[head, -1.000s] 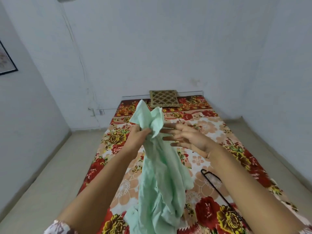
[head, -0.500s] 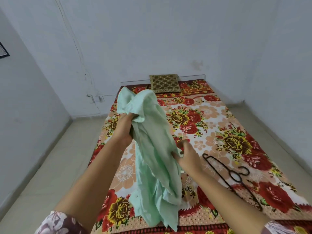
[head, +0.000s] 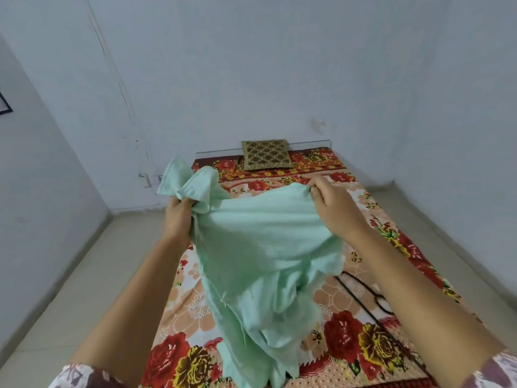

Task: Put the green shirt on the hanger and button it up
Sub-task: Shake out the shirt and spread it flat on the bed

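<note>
The pale green shirt hangs in the air above the bed, stretched between both hands. My left hand grips a bunched part at its upper left, with loose fabric sticking up beyond the fist. My right hand pinches the upper right edge. The lower part drapes down toward the near end of the bed. A black hanger lies flat on the floral sheet at the right, partly hidden by the shirt and my right forearm.
The bed has a red and orange floral sheet and fills the middle of the room. A gold patterned cushion leans at its head against the white wall. Pale floor runs along both sides.
My right hand rose from the shirt's lower middle to its upper right edge and pulled the fabric out wide. The left hand kept its grip. The view tilted.
</note>
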